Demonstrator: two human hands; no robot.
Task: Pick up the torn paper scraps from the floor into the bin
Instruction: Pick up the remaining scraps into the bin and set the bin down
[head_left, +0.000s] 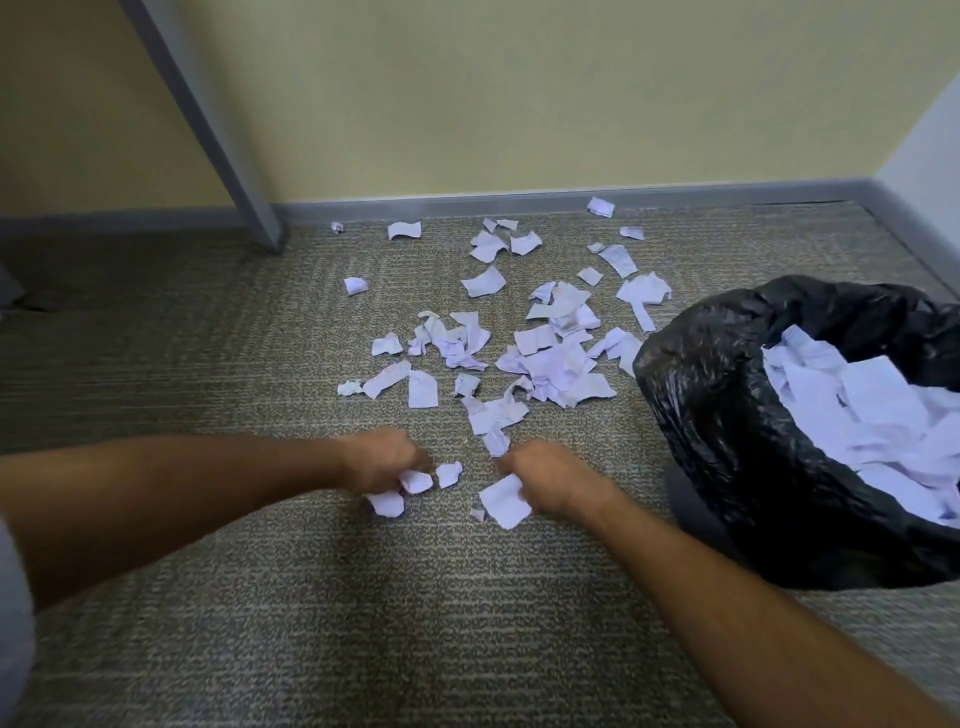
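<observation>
Head view: grey sleeve (13, 623) cut off at left edge. Left hand (382, 460) curled around white scrap (415, 481) at carpet (260, 597). Right hand (545, 480) grips larger scrap (503, 501). Loose scraps (545, 358) spread ahead toward baseboard (519, 200). Bin (727, 431), black liner, part-filled, cut off at right edge. Fingers blurred.

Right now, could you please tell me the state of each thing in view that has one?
left hand: fingers curled, gripping a paper scrap
right hand: fingers curled, gripping a larger scrap
loose scraps: scattered on the carpet, not yet picked up
bin: open, lined with a black bag, already holding torn paper
</observation>
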